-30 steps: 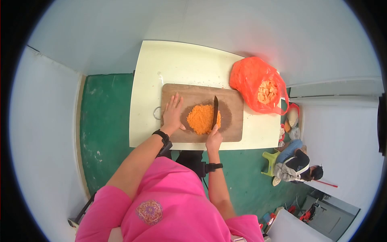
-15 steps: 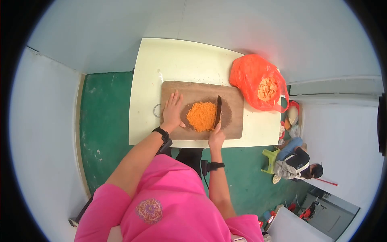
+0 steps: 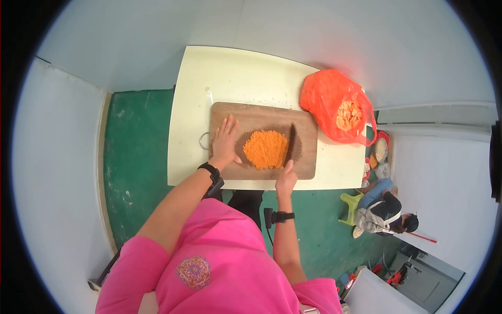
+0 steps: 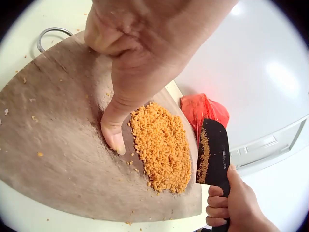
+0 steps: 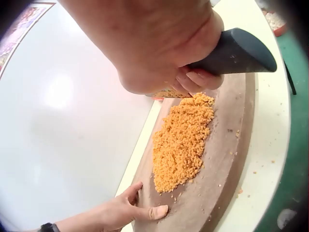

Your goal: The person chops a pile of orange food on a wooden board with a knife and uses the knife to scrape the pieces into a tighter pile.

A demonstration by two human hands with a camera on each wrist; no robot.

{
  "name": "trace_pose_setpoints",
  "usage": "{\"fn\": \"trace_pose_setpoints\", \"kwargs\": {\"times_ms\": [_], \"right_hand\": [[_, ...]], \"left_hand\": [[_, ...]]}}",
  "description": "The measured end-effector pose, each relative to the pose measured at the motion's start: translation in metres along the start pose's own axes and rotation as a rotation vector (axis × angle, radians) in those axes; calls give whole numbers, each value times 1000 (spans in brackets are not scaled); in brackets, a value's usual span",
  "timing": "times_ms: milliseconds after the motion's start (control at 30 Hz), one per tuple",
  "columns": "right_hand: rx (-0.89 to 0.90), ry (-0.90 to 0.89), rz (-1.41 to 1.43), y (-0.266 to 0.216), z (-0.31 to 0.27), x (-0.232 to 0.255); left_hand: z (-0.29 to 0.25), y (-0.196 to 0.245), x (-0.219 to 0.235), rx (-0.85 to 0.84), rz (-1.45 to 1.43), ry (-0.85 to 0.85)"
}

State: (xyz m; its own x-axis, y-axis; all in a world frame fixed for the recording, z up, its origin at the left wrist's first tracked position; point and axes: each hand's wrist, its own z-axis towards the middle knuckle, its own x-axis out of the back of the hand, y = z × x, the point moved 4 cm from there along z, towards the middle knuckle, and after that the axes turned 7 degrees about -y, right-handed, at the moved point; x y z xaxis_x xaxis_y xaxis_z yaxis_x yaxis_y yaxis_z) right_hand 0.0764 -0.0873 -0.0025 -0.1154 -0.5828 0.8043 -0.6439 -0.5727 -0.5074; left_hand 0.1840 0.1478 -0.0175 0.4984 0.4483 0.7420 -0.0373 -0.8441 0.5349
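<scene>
My left hand (image 3: pixel 225 145) rests with fingers spread on the left part of the wooden board (image 3: pixel 251 112); its thumb (image 4: pixel 114 130) touches the wood beside the chopped orange heap (image 4: pixel 161 147). My right hand (image 3: pixel 286 179) grips the handle of a black knife (image 4: pixel 214 152), fingers curled round it. The blade stands just right of the orange heap (image 3: pixel 265 149), with orange bits stuck to its side in the left wrist view. From the right wrist view, the dark handle (image 5: pixel 234 53) juts out of my right hand (image 5: pixel 164 53).
A red plastic bag (image 3: pixel 327 99) with orange slices (image 3: pixel 349 115) stands at the table's (image 3: pixel 235 63) back right. A metal ring (image 3: pixel 204 141) is at the board's left edge. Beyond the table at right, a person (image 3: pixel 386 212) sits near a green stool (image 3: pixel 350 208).
My right hand and the knife have moved to the right, from over the heap's right side to just beyond it. My left hand stays on the board.
</scene>
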Motion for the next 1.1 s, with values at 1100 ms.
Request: {"fn": "trace_pose_setpoints", "kwargs": {"times_ms": [1100], "right_hand": [[130, -50, 36, -39, -13, -20]], "left_hand": [[0, 2, 5, -3, -8, 9]]}}
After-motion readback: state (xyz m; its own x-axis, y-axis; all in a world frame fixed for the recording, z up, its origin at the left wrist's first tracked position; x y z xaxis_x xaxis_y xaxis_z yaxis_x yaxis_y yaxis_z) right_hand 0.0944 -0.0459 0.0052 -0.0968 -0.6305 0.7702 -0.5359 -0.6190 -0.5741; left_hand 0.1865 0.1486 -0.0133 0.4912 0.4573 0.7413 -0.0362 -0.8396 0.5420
